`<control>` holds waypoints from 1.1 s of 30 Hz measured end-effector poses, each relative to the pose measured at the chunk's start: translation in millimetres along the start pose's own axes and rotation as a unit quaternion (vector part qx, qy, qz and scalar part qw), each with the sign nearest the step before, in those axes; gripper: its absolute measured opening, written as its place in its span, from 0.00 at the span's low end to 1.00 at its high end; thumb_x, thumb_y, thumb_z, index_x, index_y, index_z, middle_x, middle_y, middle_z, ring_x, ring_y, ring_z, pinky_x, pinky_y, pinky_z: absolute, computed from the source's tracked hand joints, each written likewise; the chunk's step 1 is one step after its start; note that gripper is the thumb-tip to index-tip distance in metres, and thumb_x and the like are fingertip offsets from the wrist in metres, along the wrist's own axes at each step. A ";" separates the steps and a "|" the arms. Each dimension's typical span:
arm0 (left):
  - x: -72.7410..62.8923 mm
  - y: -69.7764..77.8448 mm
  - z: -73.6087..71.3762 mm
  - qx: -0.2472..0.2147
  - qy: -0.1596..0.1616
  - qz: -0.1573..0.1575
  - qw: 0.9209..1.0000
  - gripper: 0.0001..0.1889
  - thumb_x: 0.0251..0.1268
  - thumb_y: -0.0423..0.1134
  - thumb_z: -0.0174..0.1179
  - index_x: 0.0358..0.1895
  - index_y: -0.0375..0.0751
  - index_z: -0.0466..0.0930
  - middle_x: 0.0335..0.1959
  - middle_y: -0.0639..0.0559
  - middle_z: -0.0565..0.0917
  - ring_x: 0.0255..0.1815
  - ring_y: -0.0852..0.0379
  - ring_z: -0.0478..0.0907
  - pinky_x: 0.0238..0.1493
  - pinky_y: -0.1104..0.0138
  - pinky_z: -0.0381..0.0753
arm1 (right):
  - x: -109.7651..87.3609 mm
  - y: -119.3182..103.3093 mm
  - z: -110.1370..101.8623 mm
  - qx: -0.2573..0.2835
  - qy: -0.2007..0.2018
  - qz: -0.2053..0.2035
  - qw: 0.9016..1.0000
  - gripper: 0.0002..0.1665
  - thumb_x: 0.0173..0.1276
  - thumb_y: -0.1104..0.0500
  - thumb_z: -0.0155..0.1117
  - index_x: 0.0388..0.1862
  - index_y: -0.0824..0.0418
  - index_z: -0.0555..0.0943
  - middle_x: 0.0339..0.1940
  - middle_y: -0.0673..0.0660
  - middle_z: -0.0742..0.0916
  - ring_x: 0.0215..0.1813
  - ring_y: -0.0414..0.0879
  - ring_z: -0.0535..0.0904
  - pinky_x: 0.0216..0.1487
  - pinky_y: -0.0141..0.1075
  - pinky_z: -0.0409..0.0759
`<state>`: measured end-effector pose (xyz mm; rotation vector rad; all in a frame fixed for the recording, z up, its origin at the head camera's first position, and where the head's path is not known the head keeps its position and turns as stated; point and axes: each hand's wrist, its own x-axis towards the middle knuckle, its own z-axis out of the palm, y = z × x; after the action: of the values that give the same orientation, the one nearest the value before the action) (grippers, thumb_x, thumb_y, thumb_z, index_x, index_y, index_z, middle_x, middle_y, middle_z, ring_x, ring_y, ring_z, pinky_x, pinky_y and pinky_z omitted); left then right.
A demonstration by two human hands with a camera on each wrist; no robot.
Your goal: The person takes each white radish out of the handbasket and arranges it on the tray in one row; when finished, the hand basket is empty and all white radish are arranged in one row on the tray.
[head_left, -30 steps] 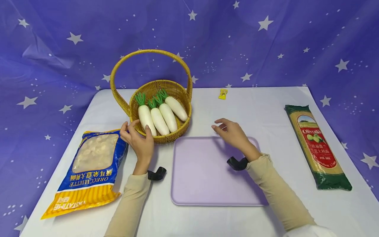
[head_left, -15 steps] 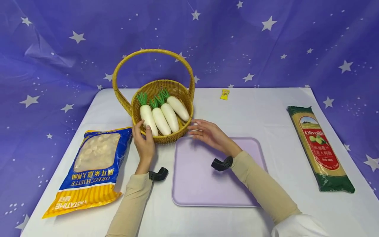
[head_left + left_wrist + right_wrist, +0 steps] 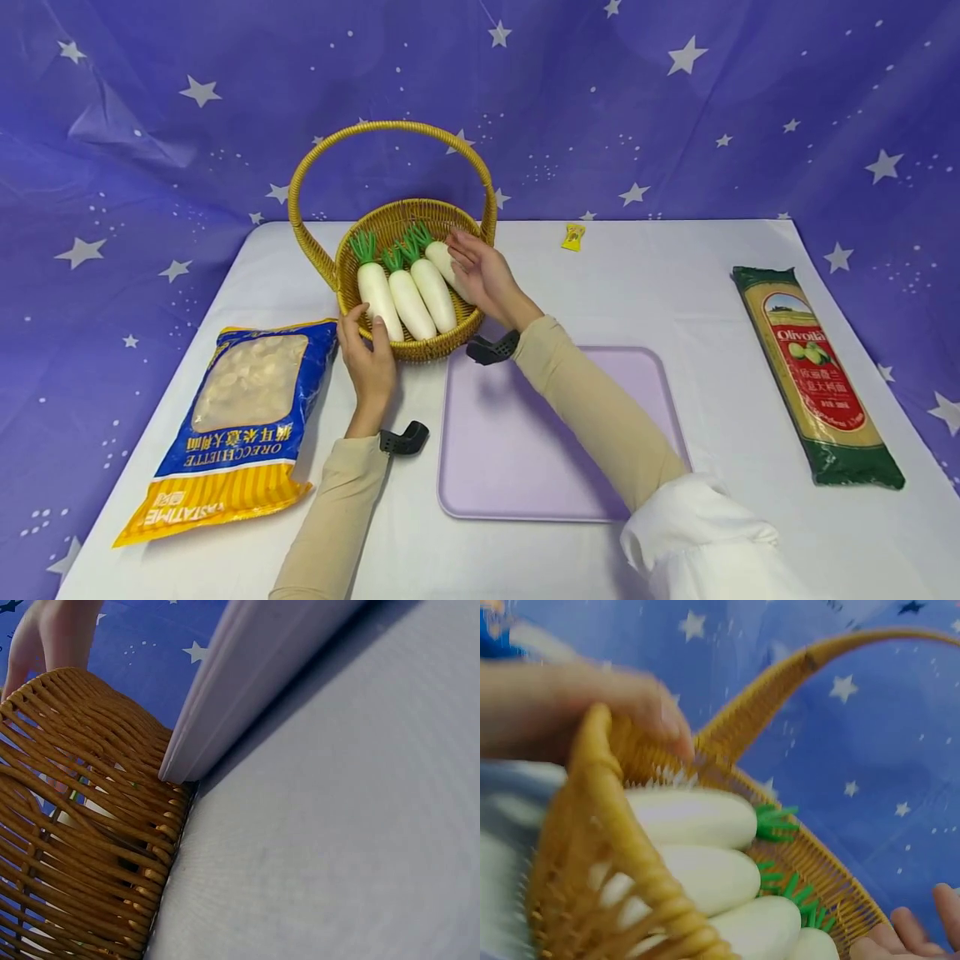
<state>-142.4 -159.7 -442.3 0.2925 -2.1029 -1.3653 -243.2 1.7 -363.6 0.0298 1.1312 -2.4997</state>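
Four white radishes (image 3: 412, 305) in wicker basket (image 3: 429, 350)

The golden-brown basket stands upright on the bench (image 3: 573, 304), its near rim in the left hand (image 3: 369, 367). The radishes lie side by side, green tops toward the far rim, the rightmost partly behind the right hand (image 3: 487, 277).

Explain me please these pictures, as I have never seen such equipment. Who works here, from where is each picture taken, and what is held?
No machine works here: a person uses the left hand and the right hand. The wide view comes from a camera worn on the head; the two close views come from the wrists. On the white-covered table are an orecchiette bag, a lilac tray, a yellow wrapped candy, an Olivoilà pasta pack and a wicker basket with four white radishes. The left hand holds the basket's edge. The right hand is over the rightmost radish; whether it touches, I cannot tell.
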 end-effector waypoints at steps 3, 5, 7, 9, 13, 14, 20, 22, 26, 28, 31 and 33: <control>-0.7 -0.6 0.3 0.000 0.000 -0.001 1.000 0.18 0.64 0.43 0.46 0.55 0.40 0.67 0.58 0.41 0.65 0.62 0.48 0.61 0.62 0.52 0.58 | 14.1 1.7 2.9 -0.075 0.043 -0.013 0.996 0.26 0.71 0.58 0.44 0.67 0.62 0.62 0.71 0.57 0.62 0.73 0.47 0.52 0.72 0.38 0.46; -0.9 -0.7 0.2 0.001 -0.002 -0.002 1.000 0.18 0.64 0.43 0.46 0.55 0.41 0.67 0.59 0.41 0.65 0.64 0.48 0.61 0.63 0.53 0.57 | 19.7 1.6 4.9 -0.165 0.067 -0.017 0.984 0.26 0.70 0.56 0.45 0.66 0.59 0.64 0.70 0.53 0.64 0.72 0.45 0.53 0.72 0.38 0.47; -1.1 -0.4 0.1 0.002 -0.003 -0.005 1.000 0.18 0.64 0.44 0.46 0.55 0.41 0.67 0.60 0.41 0.64 0.65 0.49 0.59 0.63 0.52 0.56 | 21.8 1.1 6.9 -0.269 0.083 -0.004 0.960 0.26 0.70 0.51 0.46 0.66 0.55 0.65 0.69 0.49 0.65 0.72 0.45 0.55 0.71 0.40 0.50; -1.0 -0.4 0.1 0.004 -0.004 -0.007 1.000 0.18 0.64 0.44 0.46 0.55 0.42 0.67 0.60 0.41 0.64 0.66 0.49 0.58 0.65 0.52 0.55 | 21.7 1.0 9.5 -0.344 0.087 0.018 0.935 0.29 0.69 0.47 0.47 0.67 0.52 0.63 0.70 0.49 0.65 0.71 0.46 0.56 0.70 0.41 0.54; -0.8 0.4 0.4 -0.001 -0.006 -0.006 1.000 0.19 0.64 0.44 0.46 0.55 0.41 0.67 0.60 0.41 0.64 0.66 0.49 0.58 0.64 0.52 0.55 | 20.5 1.4 11.6 -0.418 0.068 0.067 0.904 0.34 0.67 0.48 0.51 0.70 0.49 0.56 0.72 0.52 0.59 0.72 0.49 0.55 0.68 0.44 0.56; -0.9 0.5 0.5 -0.002 -0.007 -0.005 1.000 0.19 0.64 0.44 0.46 0.55 0.41 0.67 0.60 0.41 0.64 0.65 0.49 0.59 0.64 0.52 0.56 | 20.1 1.2 11.1 -0.423 0.063 0.074 0.901 0.35 0.67 0.51 0.52 0.71 0.48 0.54 0.73 0.52 0.58 0.72 0.50 0.54 0.68 0.45 0.56; -1.2 1.0 -0.1 -0.006 -0.006 -0.003 1.000 0.19 0.64 0.44 0.46 0.55 0.41 0.67 0.58 0.41 0.64 0.60 0.48 0.62 0.59 0.52 0.59 | 20.2 -0.6 6.6 -0.445 0.039 0.084 0.890 0.44 0.59 0.73 0.48 0.71 0.44 0.52 0.73 0.56 0.55 0.56 0.53 0.63 0.38 0.39 0.65; -1.0 1.0 -0.1 -0.007 -0.006 -0.002 1.000 0.18 0.64 0.44 0.46 0.55 0.42 0.67 0.58 0.41 0.64 0.60 0.48 0.62 0.59 0.53 0.59 | 20.4 -0.9 6.0 -0.451 0.037 0.085 0.888 0.47 0.56 0.76 0.46 0.71 0.43 0.52 0.72 0.57 0.57 0.49 0.53 0.63 0.31 0.40 0.61; -0.3 0.0 0.4 -0.007 -0.006 0.002 1.000 0.18 0.63 0.43 0.46 0.55 0.41 0.67 0.57 0.40 0.64 0.58 0.48 0.62 0.58 0.54 0.60 | 21.0 -2.0 4.9 -0.446 0.036 0.086 0.890 0.47 0.56 0.75 0.49 0.70 0.42 0.54 0.70 0.57 0.59 0.45 0.50 0.65 0.31 0.38 0.65; -0.1 -0.5 0.3 -0.006 -0.004 0.002 1.000 0.18 0.63 0.43 0.46 0.55 0.41 0.67 0.57 0.40 0.65 0.57 0.48 0.63 0.57 0.54 0.60 | 21.6 -2.8 3.7 -0.426 0.031 0.088 0.900 0.45 0.58 0.74 0.51 0.70 0.41 0.55 0.70 0.57 0.59 0.38 0.48 0.64 0.29 0.37 0.63; 0.3 -1.1 0.0 -0.008 -0.003 0.002 1.000 0.18 0.63 0.43 0.46 0.55 0.41 0.67 0.56 0.40 0.65 0.57 0.48 0.63 0.57 0.54 0.60 | 22.8 -3.9 1.2 -0.364 0.010 0.095 0.926 0.43 0.60 0.74 0.51 0.69 0.41 0.56 0.69 0.58 0.60 0.37 0.46 0.66 0.31 0.35 0.67; 0.3 -1.5 -0.1 -0.006 -0.003 0.001 1.000 0.18 0.63 0.43 0.46 0.55 0.41 0.67 0.57 0.40 0.64 0.58 0.48 0.63 0.57 0.55 0.60 | 23.6 -4.7 -1.3 -0.315 -0.008 0.104 0.943 0.43 0.61 0.73 0.50 0.70 0.41 0.56 0.69 0.57 0.60 0.42 0.48 0.69 0.36 0.36 0.69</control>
<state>-142.8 -160.6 -443.5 0.2821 -2.0981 -1.3797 -266.8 -2.7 -365.3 -0.0471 1.7642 -1.8570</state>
